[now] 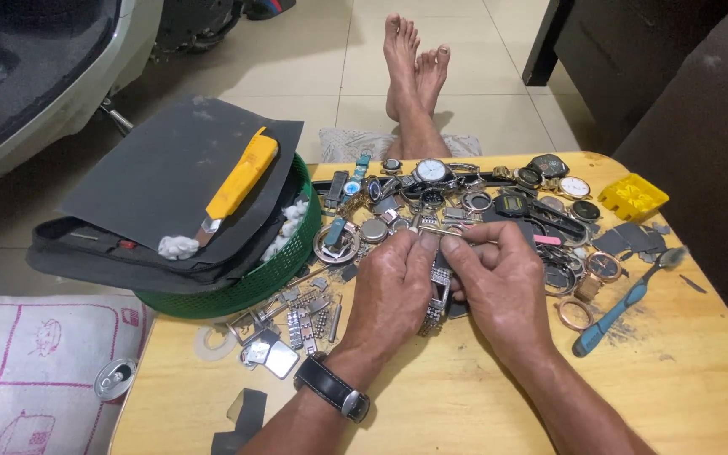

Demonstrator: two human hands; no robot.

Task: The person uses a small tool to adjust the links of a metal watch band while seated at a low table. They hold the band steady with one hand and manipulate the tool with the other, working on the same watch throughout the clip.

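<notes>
Home watch-repair corner: low wooden table [465,396] sitting on tiled floor [297,76], scattered watches [431,173] lying at 12 o'clock, scooter [35,76] standing at 10 o'clock.

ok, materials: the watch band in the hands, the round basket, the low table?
Watch band: looks like polished metal, silvery links that glint; both the left hand and right hand grip it.
Basket: probably moulded plastic, uniform green with a slotted wall.
Table: seems to be wood or wood laminate, pale yellow with faint grain and a smooth sheen.
</notes>
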